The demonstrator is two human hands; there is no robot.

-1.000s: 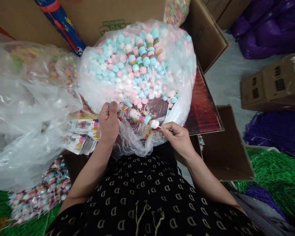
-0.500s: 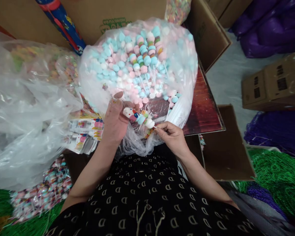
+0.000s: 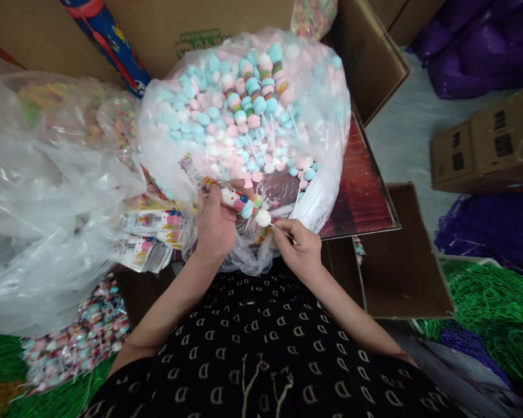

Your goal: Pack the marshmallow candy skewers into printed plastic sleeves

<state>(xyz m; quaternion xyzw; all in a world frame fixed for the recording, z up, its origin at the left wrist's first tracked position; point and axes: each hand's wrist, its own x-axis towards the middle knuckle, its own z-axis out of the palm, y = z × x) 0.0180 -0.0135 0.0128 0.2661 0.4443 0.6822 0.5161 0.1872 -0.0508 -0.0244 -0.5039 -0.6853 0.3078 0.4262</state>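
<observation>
My left hand (image 3: 217, 225) is closed around a printed candy wrapper (image 3: 232, 199) that is partly drawn over a marshmallow skewer (image 3: 262, 217). The wrapper's top end sticks out above my thumb. Between the thumb and fingers of my right hand (image 3: 300, 247) is the thin white stick at the skewer's lower end. Pale blue and white marshmallows show uncovered between the hands. Just beyond them lies a large clear bag of pink, blue and white marshmallows (image 3: 204, 119), with several finished skewers (image 3: 261, 87) resting on top.
Flat printed wrappers (image 3: 150, 244) are stacked left of my hands. A clear plastic bag (image 3: 47, 203) bulges at the far left. An open cardboard box (image 3: 407, 261) stands below the table's right edge (image 3: 366, 191). Wrapped skewers (image 3: 78, 337) are heaped at lower left.
My left hand has turned and closed further around the wrapper, and the wrapper's upper end now shows above it. The skewer has shifted slightly left with my right hand still at its stick.
</observation>
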